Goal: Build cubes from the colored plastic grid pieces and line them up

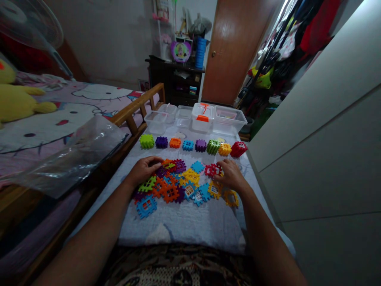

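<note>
A loose pile of plastic interlocking tiles with notched edges lies on the cloth, among them an orange tile [170, 193], a yellow tile [190, 176] and a blue tile [147, 206]. My left hand [145, 170] is at the pile's upper left, fingers apart and tips touching orange and purple tiles. At the upper right, my right hand [231, 174] has its thumb and fingers closed on a red tile [212, 170]. Behind the pile runs a row of stacks sorted by colour, from a lime green stack [147, 141] to a red stack [239, 149].
Clear plastic boxes [230, 124] stand along the far edge, one lidded box [203, 117] with orange clips. A wooden bed rail [135, 106] and a clear plastic bag [80, 155] are on the left. A white cabinet [315, 131] rises close on the right.
</note>
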A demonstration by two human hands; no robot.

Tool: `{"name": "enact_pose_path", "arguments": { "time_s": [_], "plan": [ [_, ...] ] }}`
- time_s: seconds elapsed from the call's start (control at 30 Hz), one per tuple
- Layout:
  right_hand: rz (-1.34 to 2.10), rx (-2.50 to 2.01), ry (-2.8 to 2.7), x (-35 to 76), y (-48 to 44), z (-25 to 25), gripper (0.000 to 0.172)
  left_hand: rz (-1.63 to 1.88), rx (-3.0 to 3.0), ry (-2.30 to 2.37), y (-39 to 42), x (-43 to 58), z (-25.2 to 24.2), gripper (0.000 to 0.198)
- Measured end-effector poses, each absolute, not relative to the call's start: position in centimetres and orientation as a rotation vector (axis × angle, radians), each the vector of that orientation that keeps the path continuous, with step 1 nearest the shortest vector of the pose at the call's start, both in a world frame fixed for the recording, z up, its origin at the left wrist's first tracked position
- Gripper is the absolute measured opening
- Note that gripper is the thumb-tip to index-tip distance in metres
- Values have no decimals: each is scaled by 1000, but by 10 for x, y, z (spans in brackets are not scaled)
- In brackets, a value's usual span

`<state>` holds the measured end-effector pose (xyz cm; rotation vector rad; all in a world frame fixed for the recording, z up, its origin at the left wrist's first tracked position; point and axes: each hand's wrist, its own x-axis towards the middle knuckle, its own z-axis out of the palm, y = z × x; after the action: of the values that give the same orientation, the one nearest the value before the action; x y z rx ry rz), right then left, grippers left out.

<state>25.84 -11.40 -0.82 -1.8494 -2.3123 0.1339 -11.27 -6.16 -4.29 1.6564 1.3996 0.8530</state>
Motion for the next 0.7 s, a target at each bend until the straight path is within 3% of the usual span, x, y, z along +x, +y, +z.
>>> {"name": "enact_pose_path", "arguments": {
  "time_s": [0.47, 0.7],
  "plan": [
    [187, -1989, -2443, 235, -102, 0, 28, 831, 1648, 1384, -62, -115, -46, 48],
    [208, -2004, -2477, 233, -99, 2, 40, 805, 1672, 1393, -62, -115, -46, 47]
  ]
}}
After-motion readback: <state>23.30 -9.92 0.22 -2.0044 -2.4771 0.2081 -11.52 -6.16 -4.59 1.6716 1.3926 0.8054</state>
